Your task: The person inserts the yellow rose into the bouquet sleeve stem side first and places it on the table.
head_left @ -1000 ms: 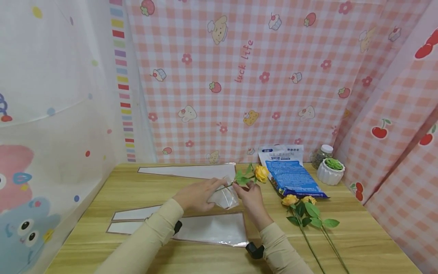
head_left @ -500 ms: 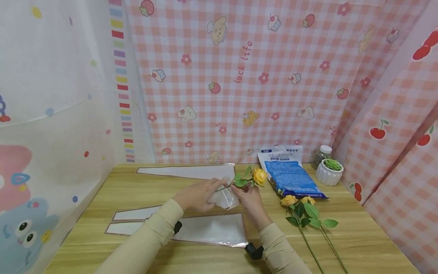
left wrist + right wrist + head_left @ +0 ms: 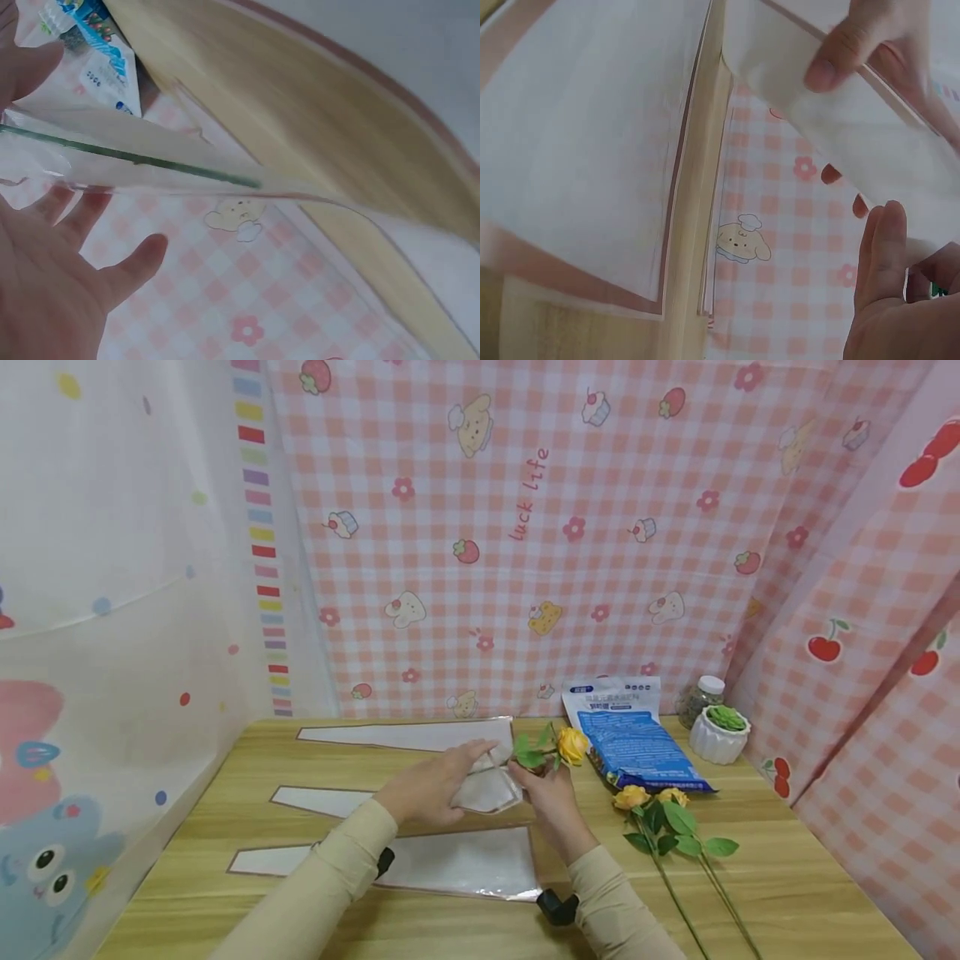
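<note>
In the head view, my left hand holds a white translucent flower sleeve with a brown border, near its wide mouth. The left wrist view shows the thumb on one side of this sleeve, fingers on the other, and a green stem inside, its cut end well within. My right hand pinches the stem of a yellow rose just below its leaves. The bloom and leaves stick out past the sleeve's mouth. In the right wrist view, the right fingers are beside the sleeve; the bloom is out of view.
Two more flower sleeves lie flat, one at the back and one in front. To the right are two yellow roses, a blue-and-white bag, a lidded jar and a potted succulent.
The held sleeve's narrow end has swung backward, away from the front sleeve. The stem, earlier visible between my hands, now runs inside the sleeve. My hands have barely moved.
</note>
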{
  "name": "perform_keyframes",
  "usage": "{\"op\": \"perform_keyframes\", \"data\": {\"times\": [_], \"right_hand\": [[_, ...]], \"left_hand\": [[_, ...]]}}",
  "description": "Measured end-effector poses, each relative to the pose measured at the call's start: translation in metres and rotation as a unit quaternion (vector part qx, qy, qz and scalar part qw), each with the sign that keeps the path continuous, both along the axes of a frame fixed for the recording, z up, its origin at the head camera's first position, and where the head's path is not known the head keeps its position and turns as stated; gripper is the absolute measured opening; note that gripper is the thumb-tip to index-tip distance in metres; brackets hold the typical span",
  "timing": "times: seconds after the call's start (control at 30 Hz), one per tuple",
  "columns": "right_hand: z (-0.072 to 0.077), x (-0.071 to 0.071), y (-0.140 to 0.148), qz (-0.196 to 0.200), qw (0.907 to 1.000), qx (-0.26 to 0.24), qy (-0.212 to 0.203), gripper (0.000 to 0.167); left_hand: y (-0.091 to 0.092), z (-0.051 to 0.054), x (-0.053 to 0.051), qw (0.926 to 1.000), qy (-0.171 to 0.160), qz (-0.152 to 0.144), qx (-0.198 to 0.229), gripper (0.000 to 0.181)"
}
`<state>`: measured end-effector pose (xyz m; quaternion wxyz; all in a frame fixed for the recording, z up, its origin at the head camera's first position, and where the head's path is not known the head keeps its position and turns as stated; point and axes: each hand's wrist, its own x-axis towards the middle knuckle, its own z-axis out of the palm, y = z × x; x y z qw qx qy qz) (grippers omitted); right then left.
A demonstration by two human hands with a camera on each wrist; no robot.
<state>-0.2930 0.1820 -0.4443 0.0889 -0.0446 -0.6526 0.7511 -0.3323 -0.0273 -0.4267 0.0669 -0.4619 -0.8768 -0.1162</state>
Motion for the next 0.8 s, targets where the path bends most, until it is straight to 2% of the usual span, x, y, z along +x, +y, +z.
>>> {"op": "perform_keyframes", "data": {"times": [0.1,0.17,0.37,0.57,0.8], "right_hand": [[0.0,-0.001,0.001,-0.013,0.9998,-0.011,-0.007,0.037],[0.001,-0.001,0.002,-0.016,0.9996,-0.02,-0.006,0.035],[0.003,-0.001,0.007,-0.02,0.9994,-0.027,-0.011,0.024],[0.004,-0.002,0.013,-0.026,0.9993,-0.023,-0.013,0.013],[0.004,-0.003,0.016,-0.021,0.9989,-0.043,-0.004,0.02]], "left_hand": [[-0.004,-0.007,-0.004,0.9999,0.014,0.007,-0.002,0.116],[-0.008,-0.012,-0.007,0.9998,0.01,0.014,0.001,0.12],[-0.026,-0.02,-0.011,0.9981,-0.044,0.043,0.005,0.118],[-0.037,-0.021,-0.011,0.995,-0.079,0.059,0.016,0.111],[-0.04,-0.018,-0.009,0.994,-0.088,0.065,0.007,0.102]]}}
